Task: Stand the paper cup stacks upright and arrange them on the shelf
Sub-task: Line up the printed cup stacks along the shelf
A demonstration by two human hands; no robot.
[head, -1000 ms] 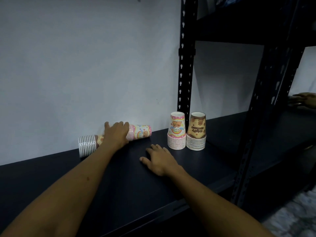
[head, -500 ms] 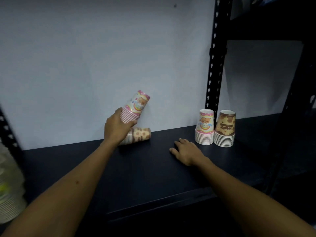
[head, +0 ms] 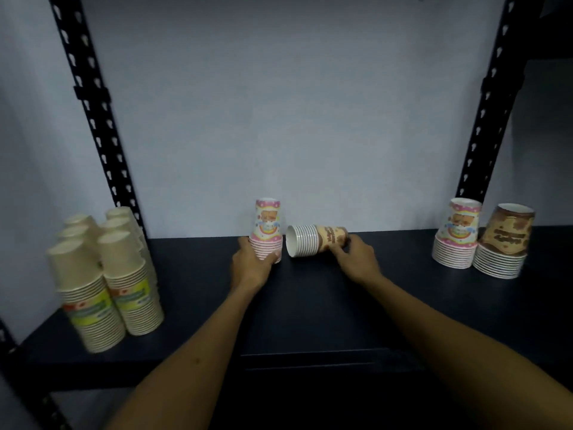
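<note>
A pink rainbow-print cup stack [head: 268,226] stands upside down on the dark shelf [head: 310,305] near the back wall. My left hand [head: 252,262] is wrapped around its lower rims. Right beside it a brown cup stack [head: 313,240] lies on its side, its open mouth facing left. My right hand [head: 356,257] grips the brown stack's closed end. Far right, another pink stack [head: 457,234] and another brown stack [head: 504,243] stand upside down side by side.
Several tall cream cup stacks [head: 105,280] with green labels stand at the shelf's left end. Black perforated uprights rise at the left [head: 93,113] and right [head: 488,97]. A pale wall closes the back. The shelf's front edge runs below my forearms.
My left hand has set the pink stack down upright on the shelf. My right hand has left the shelf surface and taken hold of the lying brown stack. My view has swung left.
</note>
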